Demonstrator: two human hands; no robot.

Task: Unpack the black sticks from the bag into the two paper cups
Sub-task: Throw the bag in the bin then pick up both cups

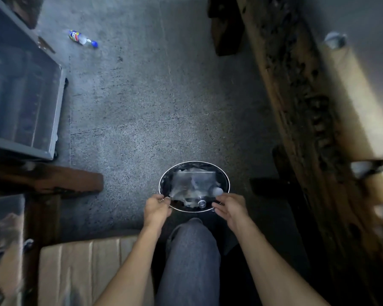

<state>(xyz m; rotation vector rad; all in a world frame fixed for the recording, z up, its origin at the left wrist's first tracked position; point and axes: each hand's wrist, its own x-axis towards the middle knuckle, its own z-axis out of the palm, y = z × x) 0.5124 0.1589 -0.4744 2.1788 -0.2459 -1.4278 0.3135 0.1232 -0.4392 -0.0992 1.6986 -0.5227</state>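
Note:
A clear plastic bag (192,183) is stretched flat over a round black waste bin (227,180) on the floor. My left hand (157,207) pinches the bag's near left corner and my right hand (229,206) pinches its near right corner. Through the bag I see crumpled rubbish and a small bottle in the bin. No black sticks show in the bag. On the wooden bench at the right sit pale, blurred objects (363,167) that may be cups; I cannot tell.
A plastic bottle (82,38) lies on the concrete floor at the far left. A grey cabinet (24,102) stands at the left, and a cardboard box (80,270) is near my left leg. A long wooden bench (307,102) runs along the right.

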